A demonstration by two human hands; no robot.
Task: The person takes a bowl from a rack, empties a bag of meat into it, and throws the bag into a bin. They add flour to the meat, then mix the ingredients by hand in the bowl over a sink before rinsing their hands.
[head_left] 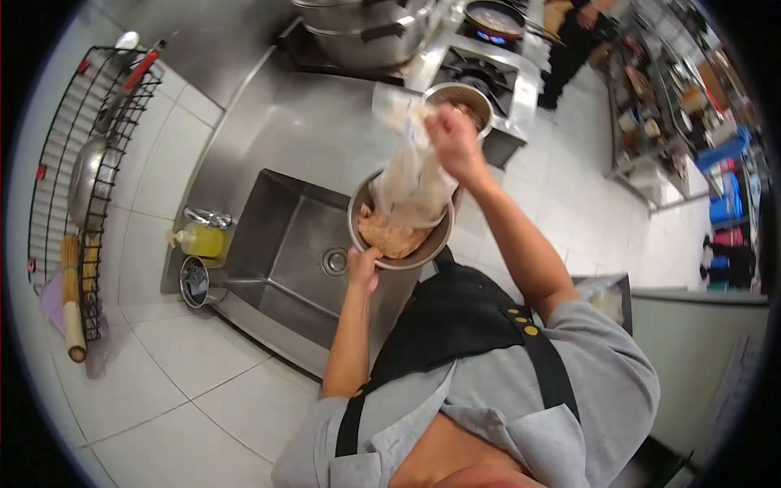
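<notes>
My left hand (364, 268) grips the near rim of a round metal bowl (355, 222) over the right part of the sink. Pale brownish food (394, 237), perhaps raw meat, lies in the bowl. Above it, my right hand (455, 140) is closed on a clear plastic bag (413, 183), which hangs down into the bowl with its lower end over the food. The bag is slightly blurred, and its contents are hard to make out. Just beyond my right hand is a metal pot (446, 89) with brownish contents.
A steel sink (281, 244) lies below. Large steamer pots (366, 41) and a lit burner with a pan (495, 18) stand at the back. Yellow soap bottle (201, 241), metal cup (195, 282) and wire rack (98, 187) are at left. Another person (569, 49) stands at upper right.
</notes>
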